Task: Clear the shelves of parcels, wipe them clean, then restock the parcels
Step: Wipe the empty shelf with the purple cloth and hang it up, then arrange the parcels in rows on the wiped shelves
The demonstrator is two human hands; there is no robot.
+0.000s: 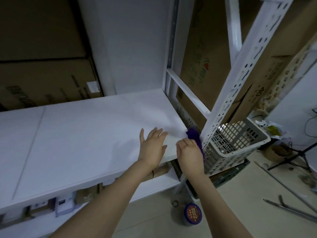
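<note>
A bare white shelf board (82, 133) fills the middle of the view, with no parcels on it. My left hand (151, 147) lies flat on its right front corner, fingers spread. My right hand (189, 154) grips a purple cloth (194, 135) at the shelf's right edge, against the perforated white upright (240, 79). On the lower shelf (164, 181) several small parcels (60, 205) show below the board's front edge.
A grey plastic crate (240, 140) stands right of the upright. Large cardboard boxes (42, 78) sit behind the shelf at left and others (202, 66) at right. A blue-lidded jar (193, 214) and metal rods (291, 208) lie on the tiled floor.
</note>
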